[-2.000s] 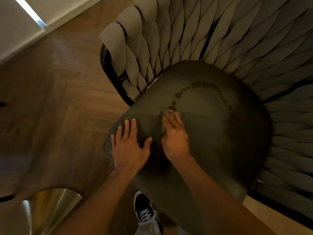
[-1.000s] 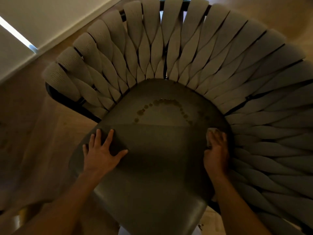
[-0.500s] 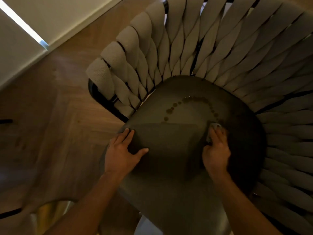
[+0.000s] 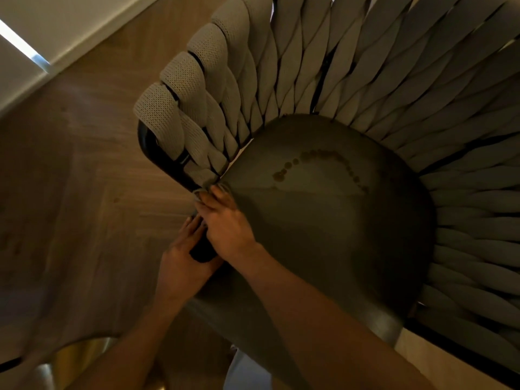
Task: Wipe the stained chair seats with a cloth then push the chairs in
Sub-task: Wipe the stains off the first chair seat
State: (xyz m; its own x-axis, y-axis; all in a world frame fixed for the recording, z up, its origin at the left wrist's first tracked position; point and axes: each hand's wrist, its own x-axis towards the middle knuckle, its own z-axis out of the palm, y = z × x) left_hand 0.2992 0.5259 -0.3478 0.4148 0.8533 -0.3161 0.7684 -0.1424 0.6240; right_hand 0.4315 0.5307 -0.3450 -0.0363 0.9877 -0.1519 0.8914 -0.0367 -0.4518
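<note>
The chair seat is dark grey-green and fills the middle of the view. An arc of brown stain spots runs across its back half. My right hand is at the seat's left edge, fingers bent over a small grey cloth that peeks out past the fingertips. My left hand is just below it and grips the seat's left edge by the black frame.
Wide woven grey straps form the chair back, curving round the seat from the left to the right. Wooden floor lies to the left, with a white wall base beyond. A brass-coloured metal base sits at the bottom left.
My right hand has swept the cloth from the seat's right side, below the stain, across to its left edge. My left hand has slid off the seat top onto its left edge.
</note>
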